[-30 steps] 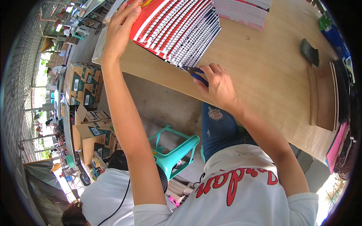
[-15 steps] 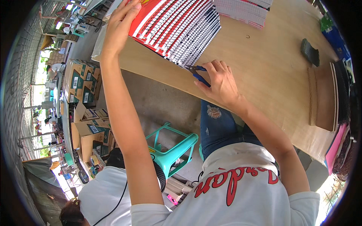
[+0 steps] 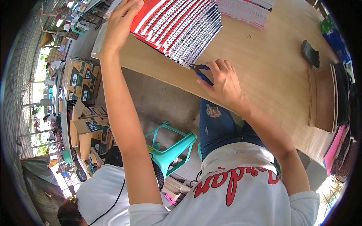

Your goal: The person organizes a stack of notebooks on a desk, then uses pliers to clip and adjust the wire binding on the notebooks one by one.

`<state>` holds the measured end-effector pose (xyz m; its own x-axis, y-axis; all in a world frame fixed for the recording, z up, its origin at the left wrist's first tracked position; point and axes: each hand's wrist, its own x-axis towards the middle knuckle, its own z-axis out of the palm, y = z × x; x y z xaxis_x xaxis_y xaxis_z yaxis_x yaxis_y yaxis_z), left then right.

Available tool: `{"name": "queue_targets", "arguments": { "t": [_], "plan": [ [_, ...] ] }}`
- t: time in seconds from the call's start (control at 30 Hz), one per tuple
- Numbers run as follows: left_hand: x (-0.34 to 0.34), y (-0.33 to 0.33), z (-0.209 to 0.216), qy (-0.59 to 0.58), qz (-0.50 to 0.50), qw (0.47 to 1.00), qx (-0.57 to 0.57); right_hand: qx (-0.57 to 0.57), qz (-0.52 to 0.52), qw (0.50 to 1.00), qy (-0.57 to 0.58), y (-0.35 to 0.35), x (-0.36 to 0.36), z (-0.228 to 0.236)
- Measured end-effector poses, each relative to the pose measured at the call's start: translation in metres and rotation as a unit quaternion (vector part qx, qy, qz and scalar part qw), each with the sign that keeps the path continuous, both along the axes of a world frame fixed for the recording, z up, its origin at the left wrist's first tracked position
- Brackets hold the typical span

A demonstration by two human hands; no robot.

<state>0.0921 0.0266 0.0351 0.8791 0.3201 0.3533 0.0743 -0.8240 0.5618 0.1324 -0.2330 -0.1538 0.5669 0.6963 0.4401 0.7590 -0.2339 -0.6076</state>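
Note:
A stack of wire-bound notebooks (image 3: 196, 32), its top cover red, lies at the table's far left edge with its rows of binding loops facing me. My left hand (image 3: 122, 22) grips the stack's left side, its fingers laid along the red cover and partly cut off by the top of the picture. In my right hand (image 3: 223, 81) is a pair of small wire cutters (image 3: 205, 78) with blue handles. Their jaws touch the near lower corner of the stack, at the ends of the bindings. Whether a wire lies between the jaws is too small to tell.
Another notebook stack (image 3: 245, 12) stands behind. A short bent wire (image 3: 249, 36) and a dark block (image 3: 310, 54) lie on the wooden table (image 3: 271, 83). Cardboard pieces (image 3: 323, 96) stand at right. Left are a green stool (image 3: 171, 150), cartons (image 3: 81, 81) and a person in white (image 3: 100, 194).
My right hand and the cutters have shifted very slightly right, still at the stack's corner. My left hand keeps its hold. The view has moved a little.

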Motion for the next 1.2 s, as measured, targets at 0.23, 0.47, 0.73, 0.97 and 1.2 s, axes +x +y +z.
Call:
{"name": "queue_targets", "arguments": {
  "t": [0.23,0.47,0.73,0.97,1.2],
  "plan": [
    [0.000,-0.007,0.000,0.005,0.022,1.000,0.001,-0.077,0.031,0.996,0.020,0.012,0.006,0.003],
    [-0.002,-0.009,-0.001,0.003,0.031,0.999,0.013,-0.119,0.063,0.985,0.106,0.015,0.029,0.017],
    [0.001,-0.006,-0.002,0.000,0.021,1.000,0.008,-0.010,0.000,0.994,-0.105,0.006,0.004,-0.006],
    [0.000,-0.005,-0.003,0.002,0.005,1.000,-0.002,-0.327,0.175,0.928,0.045,0.034,0.056,0.028],
    [0.000,-0.004,-0.002,-0.009,0.006,1.000,-0.015,-0.061,0.019,0.995,-0.074,0.003,0.009,0.005]
  ]
}}
